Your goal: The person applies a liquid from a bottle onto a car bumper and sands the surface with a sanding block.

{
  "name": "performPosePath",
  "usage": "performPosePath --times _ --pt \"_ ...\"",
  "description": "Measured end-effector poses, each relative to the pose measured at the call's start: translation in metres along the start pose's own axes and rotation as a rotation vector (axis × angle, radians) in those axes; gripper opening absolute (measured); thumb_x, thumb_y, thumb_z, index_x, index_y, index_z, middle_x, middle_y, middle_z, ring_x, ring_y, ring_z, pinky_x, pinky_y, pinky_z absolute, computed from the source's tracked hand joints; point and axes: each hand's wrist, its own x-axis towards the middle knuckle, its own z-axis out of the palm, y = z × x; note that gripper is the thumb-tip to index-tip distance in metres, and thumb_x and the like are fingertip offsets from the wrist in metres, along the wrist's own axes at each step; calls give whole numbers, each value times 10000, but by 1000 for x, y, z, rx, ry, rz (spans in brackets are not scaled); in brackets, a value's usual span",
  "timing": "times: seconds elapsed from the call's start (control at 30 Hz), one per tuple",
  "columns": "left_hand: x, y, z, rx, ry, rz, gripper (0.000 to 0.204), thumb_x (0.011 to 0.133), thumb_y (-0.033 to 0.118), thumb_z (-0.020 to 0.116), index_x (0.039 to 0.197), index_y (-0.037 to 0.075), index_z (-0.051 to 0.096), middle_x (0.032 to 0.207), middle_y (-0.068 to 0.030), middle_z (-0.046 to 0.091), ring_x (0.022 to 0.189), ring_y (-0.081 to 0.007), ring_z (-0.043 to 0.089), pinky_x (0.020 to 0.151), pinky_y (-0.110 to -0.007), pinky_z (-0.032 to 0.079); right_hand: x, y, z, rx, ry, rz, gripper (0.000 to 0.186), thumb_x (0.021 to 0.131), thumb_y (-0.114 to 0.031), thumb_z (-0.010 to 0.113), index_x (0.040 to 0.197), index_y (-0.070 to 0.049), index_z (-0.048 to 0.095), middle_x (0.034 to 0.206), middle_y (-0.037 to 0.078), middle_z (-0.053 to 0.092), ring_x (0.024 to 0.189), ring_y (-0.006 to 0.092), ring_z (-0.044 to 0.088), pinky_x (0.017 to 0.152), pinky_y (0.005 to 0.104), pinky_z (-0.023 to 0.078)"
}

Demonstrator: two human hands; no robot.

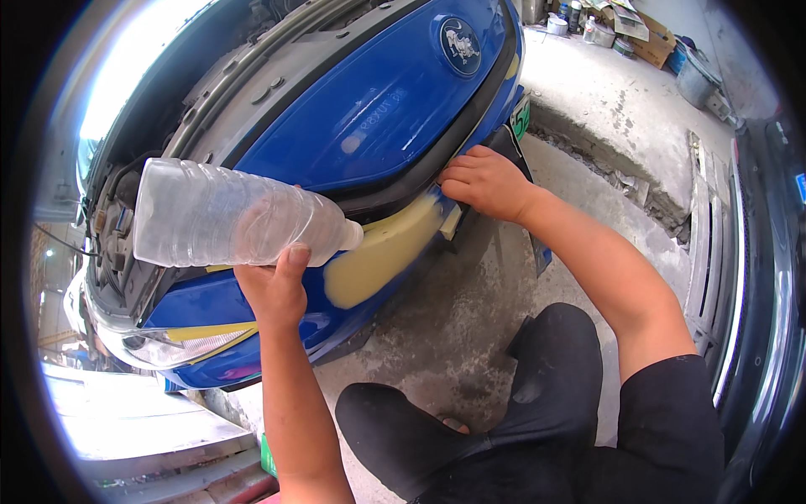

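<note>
At nine o'clock, the left hand (273, 281) is wrapped around a clear plastic bottle (185, 214), its neck aimed toward three o'clock. Near two o'clock, the right hand (487, 183) bends its fingers against the blue bumper (332, 323) (whether they grip anything, I cannot tell), beside the yellowish patch (369, 265) at centre.

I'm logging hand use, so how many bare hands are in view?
2: the left hand around the clear plastic bottle, and the right hand at the blue car front, by the yellow patch's right end.
</note>
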Motion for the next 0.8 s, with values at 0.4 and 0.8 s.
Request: performPosePath --times 0.4,0.8 --pt "0 -2 0 40 -4 14 765 756 398 779 1298 -35 456 1208 -221 606 1154 -311 583 1012 -430 434 8 -39 24 85 221 95 81 739 -149 585 809 -150 546 814 -14 575 867 167 578 733 321 415" --pt "-1 -2 -1 12 -6 12 743 767 373 775 1297 -36 452 1213 -226 600 1157 -304 578 1018 -425 427 3 -29 15 -32 163 222 113 719 -128 590 825 -118 552 842 9 593 869 187 576 747 332 417"
